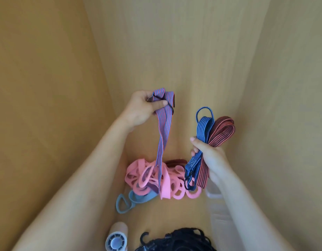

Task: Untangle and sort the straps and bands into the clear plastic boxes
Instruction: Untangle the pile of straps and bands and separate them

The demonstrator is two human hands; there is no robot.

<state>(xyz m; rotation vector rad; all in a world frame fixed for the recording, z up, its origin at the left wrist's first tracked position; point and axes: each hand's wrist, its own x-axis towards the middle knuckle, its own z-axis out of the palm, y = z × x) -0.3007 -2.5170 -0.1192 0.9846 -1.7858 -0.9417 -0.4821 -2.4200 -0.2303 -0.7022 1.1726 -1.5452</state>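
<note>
Left hand [143, 107] lifts a purple striped strap [163, 127] off the pink pile [162, 180]; right hand [211, 160] grips two folded straps [209, 134].

Bare wood of the table [174, 42] runs across the far half and down both outer sides, leaving wide room to pass. The near middle is crowded: a heap of pink bands [134, 176], a blue band [138, 196] against it, a tape roll [118, 232], black cords [183, 236], and a clear box [214, 196] on the right. A striped strap [162, 134] hangs from the left hand [143, 107] into the heap, crossing the gap beside the right hand [212, 158] and its bundle of straps [204, 129].
</note>
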